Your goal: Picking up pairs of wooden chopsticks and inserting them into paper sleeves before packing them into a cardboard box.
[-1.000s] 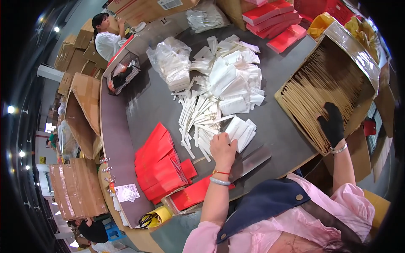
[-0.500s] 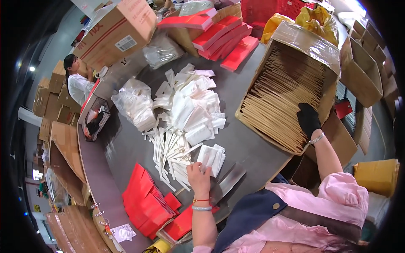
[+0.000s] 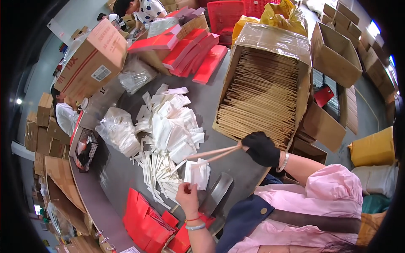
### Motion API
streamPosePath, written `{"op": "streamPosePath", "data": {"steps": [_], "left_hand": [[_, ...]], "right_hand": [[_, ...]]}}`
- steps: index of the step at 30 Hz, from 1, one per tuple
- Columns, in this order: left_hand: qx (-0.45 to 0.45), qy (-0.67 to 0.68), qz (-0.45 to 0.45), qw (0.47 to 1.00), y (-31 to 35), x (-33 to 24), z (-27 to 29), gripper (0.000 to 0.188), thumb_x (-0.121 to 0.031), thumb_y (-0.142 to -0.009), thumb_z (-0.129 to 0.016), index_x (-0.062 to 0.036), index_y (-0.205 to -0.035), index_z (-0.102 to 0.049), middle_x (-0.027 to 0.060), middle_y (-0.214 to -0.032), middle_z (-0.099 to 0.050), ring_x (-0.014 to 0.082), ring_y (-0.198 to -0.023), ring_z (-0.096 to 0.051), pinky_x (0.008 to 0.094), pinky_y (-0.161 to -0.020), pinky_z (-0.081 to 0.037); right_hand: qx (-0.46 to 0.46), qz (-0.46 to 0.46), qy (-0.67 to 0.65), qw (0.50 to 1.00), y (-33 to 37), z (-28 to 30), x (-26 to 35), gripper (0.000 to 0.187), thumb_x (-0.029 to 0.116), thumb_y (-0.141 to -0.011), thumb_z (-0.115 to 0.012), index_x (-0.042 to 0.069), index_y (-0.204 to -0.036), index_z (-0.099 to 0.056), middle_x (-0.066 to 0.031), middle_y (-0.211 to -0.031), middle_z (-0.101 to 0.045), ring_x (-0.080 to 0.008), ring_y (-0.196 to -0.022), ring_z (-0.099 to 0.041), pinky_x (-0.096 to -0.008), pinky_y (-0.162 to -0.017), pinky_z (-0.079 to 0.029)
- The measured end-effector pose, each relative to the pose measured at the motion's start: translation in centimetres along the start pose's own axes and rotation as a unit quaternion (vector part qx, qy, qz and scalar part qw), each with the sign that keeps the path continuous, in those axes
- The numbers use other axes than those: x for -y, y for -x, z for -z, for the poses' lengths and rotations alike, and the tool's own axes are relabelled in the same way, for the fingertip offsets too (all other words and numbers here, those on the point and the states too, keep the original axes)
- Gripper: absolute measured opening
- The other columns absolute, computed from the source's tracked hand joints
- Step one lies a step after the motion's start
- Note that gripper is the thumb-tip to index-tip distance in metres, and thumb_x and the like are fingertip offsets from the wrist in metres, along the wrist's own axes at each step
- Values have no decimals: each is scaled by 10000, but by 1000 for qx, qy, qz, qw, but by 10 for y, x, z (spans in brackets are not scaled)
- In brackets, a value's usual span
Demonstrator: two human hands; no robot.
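My right hand (image 3: 262, 148), in a black glove, is closed round a few long, thin wooden chopsticks (image 3: 219, 152) that point left over the table. It hovers at the near corner of a cardboard box (image 3: 216, 120) filled with rows of brown chopsticks (image 3: 265, 92). My bare left hand (image 3: 188, 197) has its fingers curled together just below a small stack of white paper packets (image 3: 197, 173); whatever it may hold is too small to make out. Beyond it lie narrow white paper strips (image 3: 157, 173) and a heap of white packets (image 3: 175, 130). A grey metal-looking scoop shape (image 3: 221, 187) rests beside my left hand.
Red packages (image 3: 145, 221) lie near left, more red stacks (image 3: 190, 50) at the back. A clear plastic bag of white packets (image 3: 118, 130) sits left of the heap. A wire basket (image 3: 85, 150) stands at the table's left edge, a large carton (image 3: 95, 59) behind. Other people work farther off.
My right hand has come out of the box toward the left, now with chopsticks in it. My left hand has drawn back off the small packet stack. The whole view has turned rightward.
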State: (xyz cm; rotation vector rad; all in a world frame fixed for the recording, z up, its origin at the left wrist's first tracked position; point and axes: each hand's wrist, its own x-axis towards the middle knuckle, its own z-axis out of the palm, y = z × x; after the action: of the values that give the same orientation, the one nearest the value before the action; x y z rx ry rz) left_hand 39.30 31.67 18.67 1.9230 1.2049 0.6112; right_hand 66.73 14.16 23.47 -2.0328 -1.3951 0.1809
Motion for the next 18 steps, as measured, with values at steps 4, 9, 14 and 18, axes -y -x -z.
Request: {"op": "streamPosePath", "data": {"steps": [4,9,14,18], "left_hand": [[56,82,78,992,40,-8,17,219,-67,-737,-773,-14,-909,-648,40,-776,-657,106,-707,-604,266,-602,-474],[68,-210,-121,968,73,-3,8,377,-210,-635,-830,-73,-958,-692,81,-977,-628,293,-882,-542,420,-828,-426],[7,-216,-64,974,95,0,41,542,-247,-631,-837,-68,-1109,-656,97,-1127,-576,308,-1059,-494,436,-908,-398],[45,-249,-72,965,109,17,48,713,-287,-601,-852,-48,-1221,-594,98,-1212,-547,331,-1166,-457,448,-999,-358]], "right_hand": [[25,71,-76,994,-2,-14,-1,198,39,-799,-630,79,-991,-661,-129,-810,-609,-324,-783,-586,-411,-697,-467],[181,61,-131,973,-5,-35,3,244,162,-854,-618,144,-1090,-676,-101,-834,-614,-299,-831,-596,-401,-747,-477],[293,114,-63,947,-4,-59,-1,289,241,-852,-633,234,-1137,-680,-119,-811,-588,-296,-794,-593,-410,-721,-483],[341,144,67,927,-4,-73,7,274,253,-831,-655,232,-1103,-687,-117,-858,-602,-305,-800,-596,-411,-722,-489]]}}
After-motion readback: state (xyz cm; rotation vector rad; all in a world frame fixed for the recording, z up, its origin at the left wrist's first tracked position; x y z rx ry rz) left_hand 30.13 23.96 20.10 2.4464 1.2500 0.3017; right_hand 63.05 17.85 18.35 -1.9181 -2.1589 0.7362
